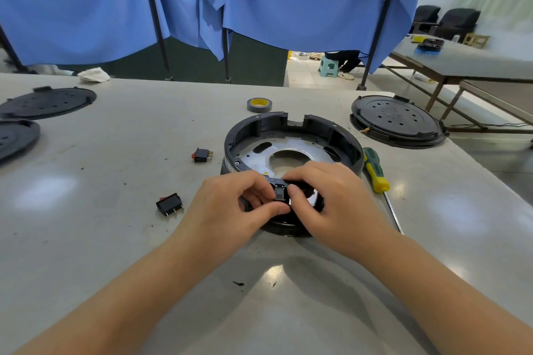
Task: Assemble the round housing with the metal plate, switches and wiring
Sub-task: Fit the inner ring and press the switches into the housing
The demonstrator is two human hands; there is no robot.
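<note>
The table [115, 239] is running out of view at the left and bottom edges, and the two black discs [46, 102] at your far left are getting cropped, the nearer one showing only in part. The blue curtain [288, 3] is hiding most of what is behind the table; under its hem only a stool and someone's legs are showing.

The housing [292, 141] is sitting on the table straight in front of you, open side up, with the plate [259, 153] lying inside it. Your hands are covering its near rim, so how the wall looks there is hard to make out. A lidded housing [396, 121] is lying well off to the right.

Your left hand [230, 204] and right hand [326, 199] are meeting at that near rim. Both are curling round a black switch [279, 192], your left thumb under it and your right thumb beside it; whether it is seated in the wall you cannot tell.

The screwdriver [376, 171] is lying just right of the housing, its shaft partly hidden by your right wrist. The tape [259, 104] is lying beyond the housing. Two loose switches are lying to your left, one far [202, 155] and one near [170, 204].
</note>
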